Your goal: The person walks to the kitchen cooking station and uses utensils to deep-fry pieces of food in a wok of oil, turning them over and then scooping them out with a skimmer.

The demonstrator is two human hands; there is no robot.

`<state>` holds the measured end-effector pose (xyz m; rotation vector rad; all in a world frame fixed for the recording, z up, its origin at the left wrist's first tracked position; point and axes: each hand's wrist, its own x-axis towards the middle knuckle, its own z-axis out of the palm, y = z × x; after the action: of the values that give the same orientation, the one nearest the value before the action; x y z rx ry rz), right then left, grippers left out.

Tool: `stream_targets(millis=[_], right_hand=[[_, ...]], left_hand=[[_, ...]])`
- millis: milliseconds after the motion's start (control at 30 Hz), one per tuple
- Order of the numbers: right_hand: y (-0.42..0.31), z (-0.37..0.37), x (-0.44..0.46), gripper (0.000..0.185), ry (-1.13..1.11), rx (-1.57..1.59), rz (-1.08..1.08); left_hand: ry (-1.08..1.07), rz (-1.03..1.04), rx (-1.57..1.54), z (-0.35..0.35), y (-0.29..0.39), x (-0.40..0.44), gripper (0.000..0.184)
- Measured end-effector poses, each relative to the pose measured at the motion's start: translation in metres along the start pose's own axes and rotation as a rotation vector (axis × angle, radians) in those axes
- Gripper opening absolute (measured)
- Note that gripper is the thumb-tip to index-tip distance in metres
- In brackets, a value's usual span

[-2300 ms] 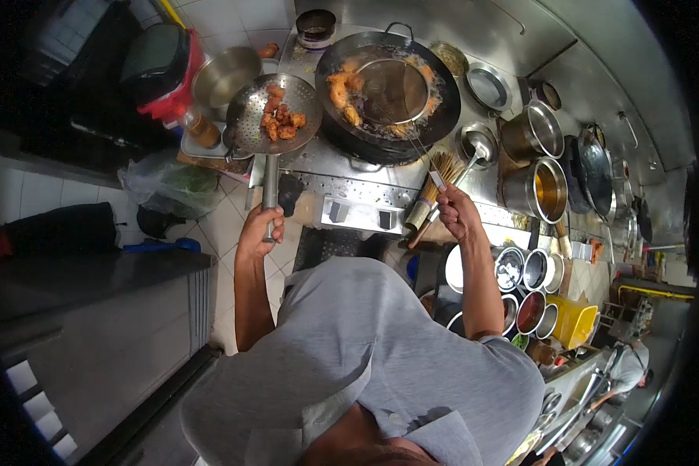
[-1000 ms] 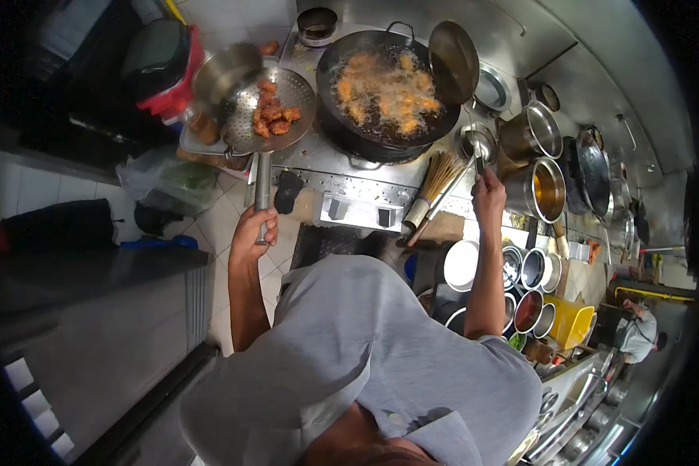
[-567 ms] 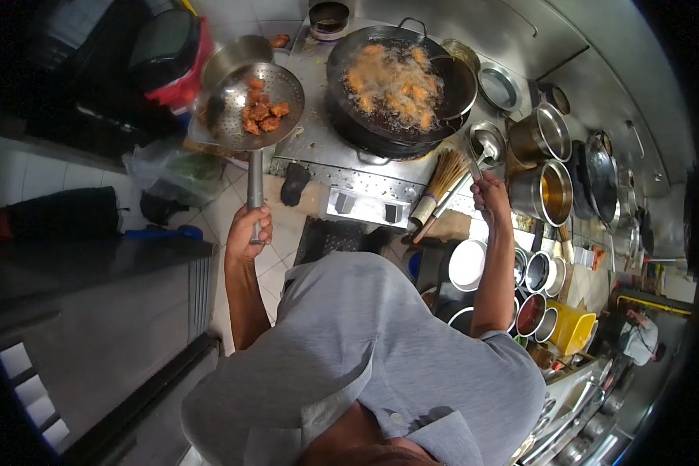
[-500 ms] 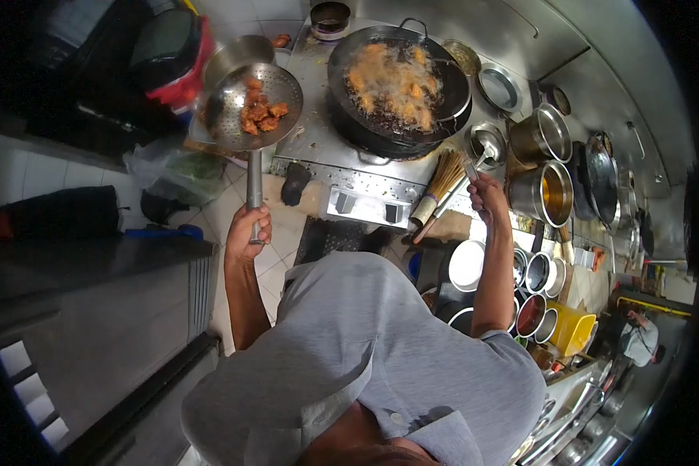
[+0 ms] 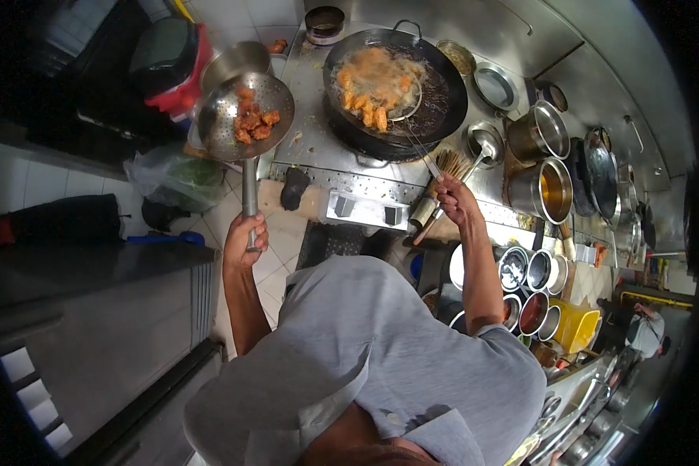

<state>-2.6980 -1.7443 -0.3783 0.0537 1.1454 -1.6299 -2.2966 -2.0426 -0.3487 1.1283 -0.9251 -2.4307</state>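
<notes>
My left hand (image 5: 246, 239) is closed round the handle of a perforated ladle (image 5: 276, 95), which carries several browned fried pieces (image 5: 250, 128) beside the stove. In my right hand (image 5: 457, 199) is the thin handle of a wire strainer (image 5: 413, 107). The strainer's round head lies in the wok (image 5: 452, 85), among orange fried pieces (image 5: 359, 102) in bubbling oil. Part of its mesh is hidden under the food. Just below the strainer handle, a bamboo brush (image 5: 426, 208) rests on the stove edge.
A metal ladle (image 5: 485, 147) sits in a small bowl right of the wok. Farther right stand steel pots, one with orange liquid (image 5: 551, 186). Bowls and a yellow container (image 5: 576, 326) are lower right. A co-worker (image 5: 645, 332) is far right. A pot (image 5: 237, 60) stands behind the perforated ladle.
My right hand has moved left and slightly down, and the strainer has swept leftward in the wok, gathering the pieces at the left. The perforated ladle has dropped slightly lower and left.
</notes>
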Motion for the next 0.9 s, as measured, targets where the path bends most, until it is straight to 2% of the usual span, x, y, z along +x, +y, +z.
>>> stream_targets(millis=[400,567,900], right_hand=[[0.001,0.013,-0.021,0.003,0.014,-0.071,-0.075],[0.002,0.008,-0.027,0.016,0.051,-0.075,-0.067],[0.009,-0.009,-0.031,0.022,0.076,-0.047,-0.072]], left_hand=[[0.015,0.001,0.009,0.003,0.001,0.002,0.01],[0.01,0.002,0.024,0.003,0.003,0.004,0.013],[-0.011,-0.003,0.013,0.003,0.006,0.012,0.013]])
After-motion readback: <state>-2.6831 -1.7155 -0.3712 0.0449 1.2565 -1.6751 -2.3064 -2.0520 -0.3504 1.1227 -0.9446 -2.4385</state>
